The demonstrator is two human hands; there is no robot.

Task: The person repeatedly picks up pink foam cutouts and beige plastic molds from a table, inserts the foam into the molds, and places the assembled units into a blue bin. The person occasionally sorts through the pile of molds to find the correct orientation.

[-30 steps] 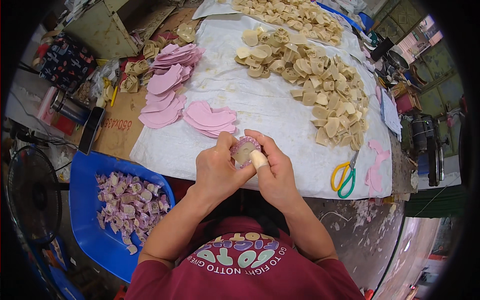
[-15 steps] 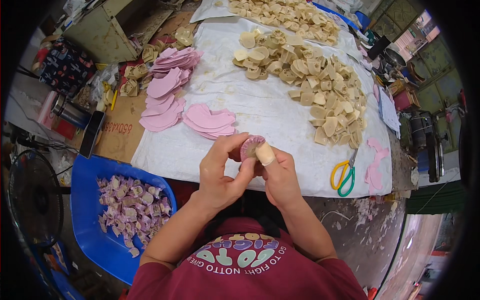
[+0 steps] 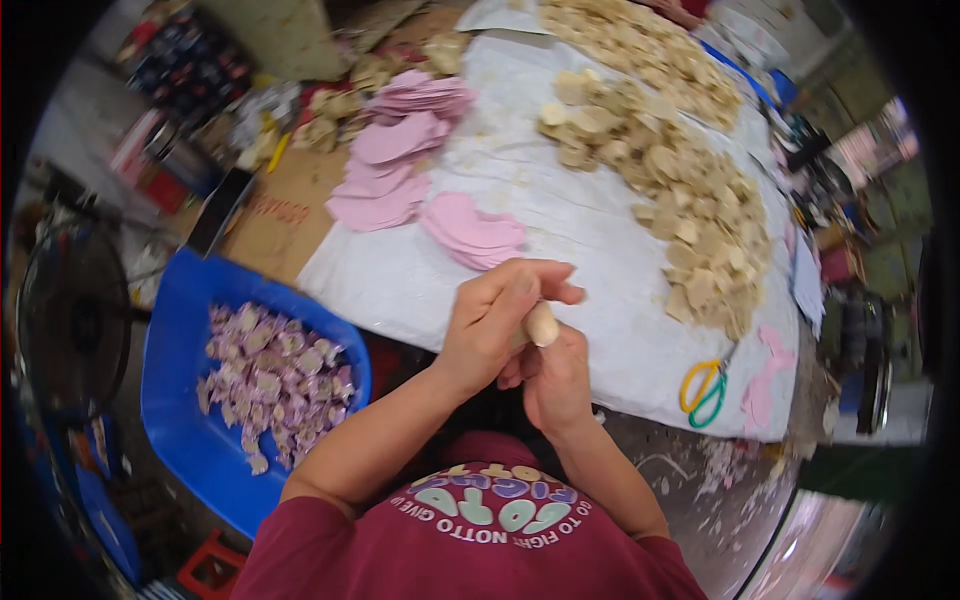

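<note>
Above the table's near edge, my left hand [image 3: 490, 325] curls over my right hand [image 3: 560, 385], hands together. My right thumb wears a beige finger cover [image 3: 541, 325]. Between them is a small round piece covered in pink material, now almost wholly hidden by my fingers. Just beyond my left hand lies a stack of curved pink cut pieces [image 3: 475, 232] on the white sheet [image 3: 420, 290]. More pink pieces [image 3: 385, 180] lie in overlapping stacks farther left. Scissors [image 3: 706, 392] with one yellow and one green handle rest at the right.
A blue tub [image 3: 180, 400] at lower left holds many pink-and-beige covered pieces [image 3: 275, 375]. Beige curved pieces [image 3: 690, 215] are heaped across the table. Pink scraps [image 3: 768, 380] lie beside the scissors. A black fan [image 3: 75, 320] stands far left. Another person's red sleeve [image 3: 682, 12] shows at the top.
My left hand has turned over and its fingers now reach across my right hand, hiding the pink-covered piece seen before. The whole view has shifted, moving the table rightward in the picture.
</note>
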